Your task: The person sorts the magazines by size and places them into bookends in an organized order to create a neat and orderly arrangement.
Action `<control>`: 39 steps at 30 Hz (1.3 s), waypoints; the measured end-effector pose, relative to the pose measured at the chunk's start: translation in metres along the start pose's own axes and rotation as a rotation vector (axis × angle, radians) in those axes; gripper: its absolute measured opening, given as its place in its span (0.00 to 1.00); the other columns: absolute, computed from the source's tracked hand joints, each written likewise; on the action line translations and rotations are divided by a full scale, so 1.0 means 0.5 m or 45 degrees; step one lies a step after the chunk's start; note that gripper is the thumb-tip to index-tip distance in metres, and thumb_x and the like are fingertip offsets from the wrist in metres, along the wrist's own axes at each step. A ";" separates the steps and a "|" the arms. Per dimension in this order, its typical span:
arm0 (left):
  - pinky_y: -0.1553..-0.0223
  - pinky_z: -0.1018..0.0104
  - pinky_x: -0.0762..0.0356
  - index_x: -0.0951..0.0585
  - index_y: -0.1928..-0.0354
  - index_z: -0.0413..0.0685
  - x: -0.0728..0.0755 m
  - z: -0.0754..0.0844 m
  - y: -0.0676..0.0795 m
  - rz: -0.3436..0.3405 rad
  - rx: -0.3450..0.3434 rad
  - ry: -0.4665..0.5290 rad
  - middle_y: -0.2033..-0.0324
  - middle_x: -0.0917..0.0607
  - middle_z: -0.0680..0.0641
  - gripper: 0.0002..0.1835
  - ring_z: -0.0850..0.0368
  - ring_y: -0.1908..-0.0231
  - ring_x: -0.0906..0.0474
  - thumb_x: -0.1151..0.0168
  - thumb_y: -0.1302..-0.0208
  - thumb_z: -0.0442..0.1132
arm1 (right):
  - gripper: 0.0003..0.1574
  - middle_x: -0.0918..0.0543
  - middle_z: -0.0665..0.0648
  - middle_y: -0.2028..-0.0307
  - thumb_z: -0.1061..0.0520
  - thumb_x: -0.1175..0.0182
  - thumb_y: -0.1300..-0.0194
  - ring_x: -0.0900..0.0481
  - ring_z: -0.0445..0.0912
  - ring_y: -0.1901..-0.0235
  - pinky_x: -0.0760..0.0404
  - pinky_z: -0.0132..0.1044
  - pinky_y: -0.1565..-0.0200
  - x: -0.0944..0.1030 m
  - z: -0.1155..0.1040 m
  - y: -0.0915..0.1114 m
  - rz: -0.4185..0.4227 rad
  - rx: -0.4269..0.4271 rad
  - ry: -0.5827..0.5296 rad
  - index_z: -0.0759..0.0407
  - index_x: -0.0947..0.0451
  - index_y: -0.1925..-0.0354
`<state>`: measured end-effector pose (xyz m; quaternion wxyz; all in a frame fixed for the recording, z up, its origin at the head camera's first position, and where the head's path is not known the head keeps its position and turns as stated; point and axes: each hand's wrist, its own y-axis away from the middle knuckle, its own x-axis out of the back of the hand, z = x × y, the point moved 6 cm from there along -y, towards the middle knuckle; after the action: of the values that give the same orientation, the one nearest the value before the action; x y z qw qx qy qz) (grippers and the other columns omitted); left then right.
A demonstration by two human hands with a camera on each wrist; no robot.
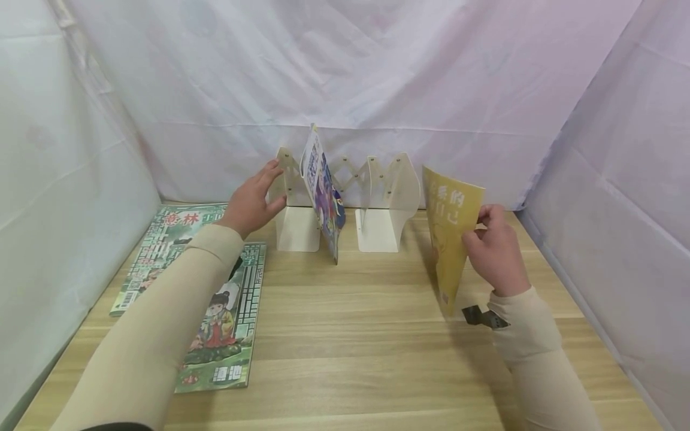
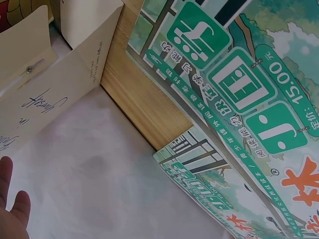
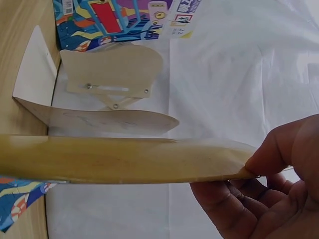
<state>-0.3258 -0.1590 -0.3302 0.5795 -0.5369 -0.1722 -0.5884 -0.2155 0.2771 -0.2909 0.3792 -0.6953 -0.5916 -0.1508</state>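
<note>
My right hand (image 1: 498,251) pinches the edge of a yellow book (image 1: 453,221), held upright to the right of a cream expandable bookend (image 1: 377,233). In the right wrist view, thumb and fingers grip the corner of the yellow book (image 3: 124,159). My left hand (image 1: 253,200) has its fingers extended at the bookend's left end panel; whether they touch it I cannot tell. A colourful magazine (image 1: 325,191) stands tilted between the bookend's plates. The left wrist view shows part of the left hand (image 2: 12,214) near the handwritten panel (image 2: 50,94).
Two green magazines lie overlapping at the left of the wooden table (image 1: 345,359), one farther back (image 1: 156,245) and one nearer (image 1: 221,335), under my left forearm. White cloth (image 1: 334,72) hangs behind and along both sides. A colourful printed corner (image 3: 20,199) shows below the yellow book.
</note>
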 end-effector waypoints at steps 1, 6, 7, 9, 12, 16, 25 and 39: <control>0.41 0.38 0.29 0.35 0.28 0.43 0.000 0.000 0.000 -0.002 0.000 0.000 0.24 0.43 0.48 0.34 0.33 0.35 0.33 0.39 0.33 0.45 | 0.18 0.21 0.69 0.46 0.67 0.54 0.37 0.15 0.56 0.59 0.26 0.30 0.76 0.003 -0.002 0.002 0.006 -0.002 -0.004 0.68 0.39 0.48; 0.41 0.38 0.29 0.35 0.28 0.43 -0.001 0.000 -0.001 -0.003 -0.004 -0.003 0.24 0.43 0.47 0.34 0.33 0.36 0.33 0.39 0.33 0.45 | 0.18 0.22 0.68 0.47 0.68 0.54 0.37 0.17 0.52 0.59 0.26 0.31 0.77 0.012 -0.014 0.006 0.026 -0.006 -0.038 0.69 0.40 0.48; 0.41 0.38 0.28 0.35 0.28 0.43 -0.001 0.000 -0.001 -0.003 -0.004 -0.004 0.24 0.43 0.47 0.34 0.33 0.36 0.33 0.39 0.33 0.45 | 0.18 0.22 0.68 0.48 0.68 0.54 0.37 0.17 0.53 0.59 0.26 0.30 0.76 0.013 -0.016 0.007 0.029 -0.004 -0.056 0.69 0.40 0.48; 0.41 0.38 0.28 0.35 0.28 0.43 -0.001 0.001 0.000 -0.005 -0.003 -0.006 0.24 0.43 0.47 0.34 0.34 0.36 0.32 0.39 0.33 0.45 | 0.18 0.22 0.67 0.49 0.68 0.54 0.36 0.17 0.54 0.58 0.25 0.29 0.75 0.017 -0.020 0.009 0.036 -0.007 -0.085 0.70 0.40 0.47; 0.41 0.39 0.28 0.35 0.28 0.43 0.001 0.002 0.000 -0.007 -0.003 -0.004 0.24 0.43 0.47 0.34 0.34 0.36 0.32 0.39 0.33 0.45 | 0.19 0.23 0.66 0.49 0.68 0.53 0.35 0.17 0.56 0.56 0.24 0.27 0.72 0.023 -0.027 0.013 0.050 -0.011 -0.108 0.70 0.41 0.47; 0.41 0.39 0.28 0.35 0.28 0.43 0.002 0.003 0.000 -0.005 -0.003 -0.001 0.24 0.43 0.47 0.34 0.34 0.35 0.33 0.39 0.33 0.45 | 0.19 0.22 0.64 0.48 0.68 0.53 0.35 0.18 0.52 0.56 0.24 0.25 0.69 0.032 -0.040 0.021 0.073 -0.003 -0.089 0.68 0.41 0.46; 0.42 0.38 0.28 0.34 0.29 0.42 0.002 0.004 0.002 -0.003 -0.003 0.009 0.24 0.43 0.46 0.33 0.33 0.36 0.33 0.39 0.34 0.44 | 0.18 0.20 0.62 0.52 0.70 0.50 0.36 0.18 0.45 0.60 0.22 0.22 0.63 0.042 -0.074 0.038 0.116 0.073 -0.065 0.68 0.39 0.49; 0.45 0.39 0.25 0.33 0.30 0.42 0.000 0.001 0.000 0.034 -0.024 -0.003 0.25 0.41 0.46 0.32 0.33 0.39 0.29 0.38 0.34 0.43 | 0.17 0.20 0.57 0.57 0.73 0.50 0.38 0.18 0.36 0.63 0.20 0.23 0.65 0.053 -0.116 0.064 0.152 0.143 -0.134 0.69 0.39 0.50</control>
<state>-0.3256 -0.1588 -0.3300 0.5820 -0.5454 -0.1600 -0.5816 -0.1649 0.2544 -0.2459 0.3943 -0.7139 -0.5758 -0.0579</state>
